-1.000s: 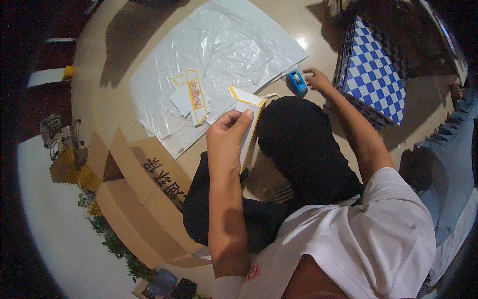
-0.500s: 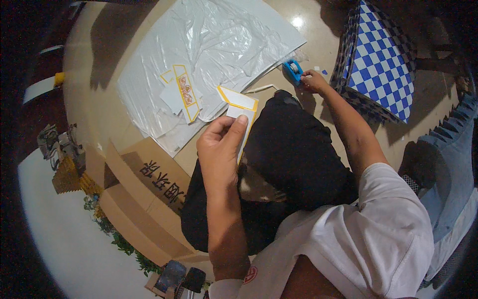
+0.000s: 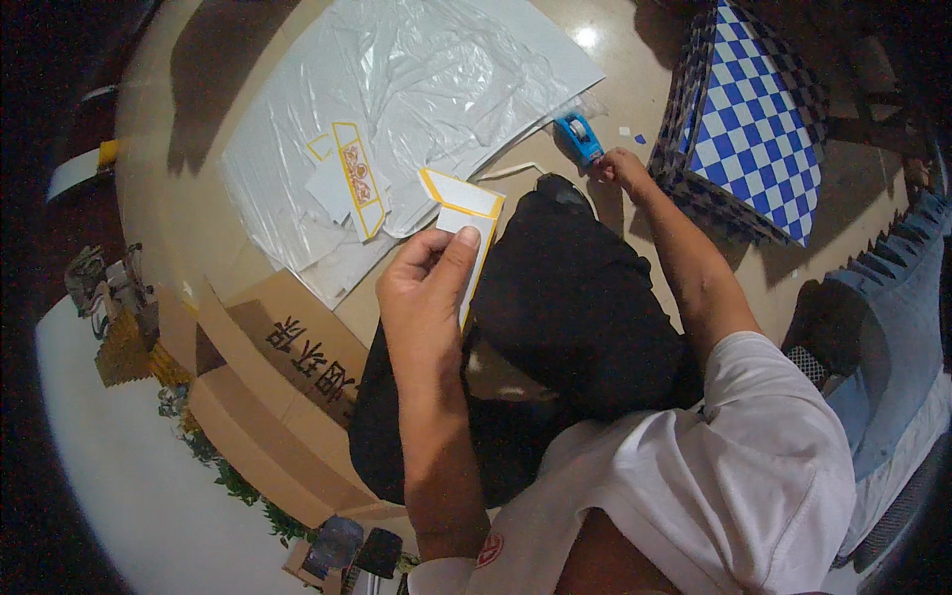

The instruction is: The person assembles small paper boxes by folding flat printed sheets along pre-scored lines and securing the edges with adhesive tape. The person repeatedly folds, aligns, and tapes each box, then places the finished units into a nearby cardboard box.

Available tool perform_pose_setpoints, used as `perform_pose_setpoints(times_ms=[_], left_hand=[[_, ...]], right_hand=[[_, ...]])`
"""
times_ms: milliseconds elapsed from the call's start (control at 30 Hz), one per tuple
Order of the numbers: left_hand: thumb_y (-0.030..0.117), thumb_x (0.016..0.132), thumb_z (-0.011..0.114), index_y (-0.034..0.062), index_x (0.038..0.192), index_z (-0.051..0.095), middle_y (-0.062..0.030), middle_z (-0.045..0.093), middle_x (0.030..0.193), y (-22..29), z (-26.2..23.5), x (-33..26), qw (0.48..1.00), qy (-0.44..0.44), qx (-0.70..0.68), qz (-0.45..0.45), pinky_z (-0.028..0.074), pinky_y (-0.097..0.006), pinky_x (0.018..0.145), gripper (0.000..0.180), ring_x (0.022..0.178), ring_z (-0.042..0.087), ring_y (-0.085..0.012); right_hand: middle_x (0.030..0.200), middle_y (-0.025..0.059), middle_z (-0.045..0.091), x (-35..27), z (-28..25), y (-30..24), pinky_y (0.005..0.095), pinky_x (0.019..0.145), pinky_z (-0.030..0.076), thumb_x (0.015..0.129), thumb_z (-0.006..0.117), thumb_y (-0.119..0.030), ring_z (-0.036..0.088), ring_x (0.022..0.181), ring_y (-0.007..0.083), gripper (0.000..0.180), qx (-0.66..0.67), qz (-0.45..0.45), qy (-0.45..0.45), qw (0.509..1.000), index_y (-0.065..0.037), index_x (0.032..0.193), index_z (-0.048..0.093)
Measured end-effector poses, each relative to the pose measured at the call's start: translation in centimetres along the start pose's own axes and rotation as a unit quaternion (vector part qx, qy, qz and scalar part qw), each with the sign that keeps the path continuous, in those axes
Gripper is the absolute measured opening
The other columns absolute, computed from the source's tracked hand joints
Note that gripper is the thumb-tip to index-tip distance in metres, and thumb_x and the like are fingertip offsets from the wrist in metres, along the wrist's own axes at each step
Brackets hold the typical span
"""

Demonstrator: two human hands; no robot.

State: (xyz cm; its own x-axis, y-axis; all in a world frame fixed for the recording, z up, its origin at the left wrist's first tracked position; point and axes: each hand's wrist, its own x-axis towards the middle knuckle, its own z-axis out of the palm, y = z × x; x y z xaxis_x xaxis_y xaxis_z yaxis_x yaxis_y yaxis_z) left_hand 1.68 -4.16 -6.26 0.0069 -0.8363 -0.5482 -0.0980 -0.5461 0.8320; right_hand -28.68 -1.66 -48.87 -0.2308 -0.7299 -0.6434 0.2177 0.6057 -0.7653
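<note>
My left hand [image 3: 428, 283] is closed, thumb on top, on a folded white card strip [image 3: 464, 220] with yellow edges. The strip's upper flap bends off to the left. Farther right, my right hand [image 3: 625, 171] has its fingertips pinched at the near end of a blue tape dispenser [image 3: 577, 137] on the floor. Whether a piece of tape is between those fingers is too small to see. A yellow-bordered card strip with a printed picture [image 3: 358, 178] lies on white sheets to the left.
Crinkled clear plastic over white board [image 3: 416, 84] covers the floor ahead. A blue-and-white checked panel stack [image 3: 756, 129] stands right. An open cardboard box [image 3: 278, 397] sits at left, beside greenery [image 3: 234, 484]. My black-clad knee [image 3: 575, 288] rises between my arms. Blue fabric [image 3: 892, 327] lies far right.
The tape dispenser has turned, so its roll now shows from above. My right hand has shifted slightly toward me, staying at its near end. The left hand keeps its hold on the card.
</note>
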Motion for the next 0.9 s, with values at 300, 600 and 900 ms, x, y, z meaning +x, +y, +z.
perform_pose_setpoints(times_ms=[300,600,900], left_hand=[[0.014,0.087,0.070,-0.0014,0.085,0.065,-0.0001,0.061,0.077,-0.3,-0.4,0.1,1.000,-0.005,-0.019,-0.005,0.040,-0.018,0.062,0.016,0.068,0.051,-0.0039],[0.013,0.086,0.069,-0.0009,0.082,0.065,-0.0016,0.062,0.074,0.0,-0.8,0.5,0.993,0.004,-0.115,0.009,0.042,-0.021,0.056,0.015,0.062,0.053,-0.0054],[0.014,0.086,0.069,-0.0001,0.078,0.064,-0.0012,0.060,0.071,0.5,-1.1,0.1,0.986,0.010,-0.155,0.053,0.041,-0.021,0.055,0.017,0.060,0.051,-0.0052]], right_hand=[[0.075,0.0035,0.057,-3.8,2.3,-2.3,0.0287,0.058,0.044,0.086,0.059,-0.021,0.054,0.065,0.0144,0.016,0.027,0.045,0.055,0.997,-0.006,0.092,0.059],[0.092,0.0104,0.069,-1.2,2.7,-3.3,0.0360,0.067,0.051,0.084,0.057,-0.020,0.066,0.080,0.0234,0.023,-0.499,0.096,-0.139,0.850,-0.006,0.099,0.069],[0.075,-0.0022,0.056,-7.2,5.5,-7.8,0.0223,0.052,0.039,0.085,0.070,-0.019,0.048,0.059,0.0080,0.018,0.003,-0.029,-0.114,0.993,-0.012,0.096,0.058]])
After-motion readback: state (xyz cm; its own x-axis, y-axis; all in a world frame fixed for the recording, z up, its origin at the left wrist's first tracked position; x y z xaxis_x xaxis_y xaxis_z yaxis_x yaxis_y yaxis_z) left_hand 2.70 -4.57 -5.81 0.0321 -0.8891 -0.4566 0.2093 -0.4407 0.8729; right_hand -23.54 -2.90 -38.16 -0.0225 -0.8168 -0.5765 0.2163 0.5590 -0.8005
